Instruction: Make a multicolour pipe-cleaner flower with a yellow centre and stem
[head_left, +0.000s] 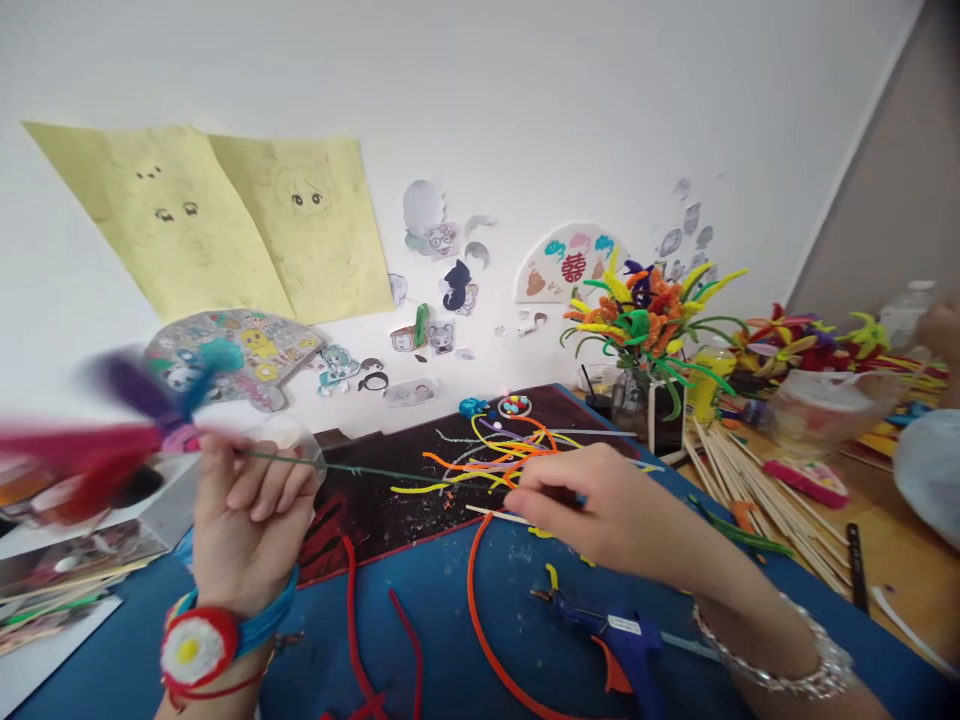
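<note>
Person's L hand (251,530) & R hand (600,500) hold slim green stem (352,468) of blurred purple, blue, pink & red flower (169,432), mid-L of frame.
L grip clamped on stem nr flower; R grip pinched together on it, ctr. Btm ctr-R: blue plastic glue gun w/ orange trigger (626,640) on blue-covered surface (442,640), nr curved orange fuzzy pipe cleaner (480,620).

Wires (495,464) lie on the mat (382,525), beads (515,404) behind, the glue gun (619,635) in front. The flower (176,435) is at left, its stem (360,470) over the mat. To the right stands the vase (630,400), then sticks (757,490) and tub (810,420) on the worktop (889,510). Behind, drawings (315,240) hang.
</note>
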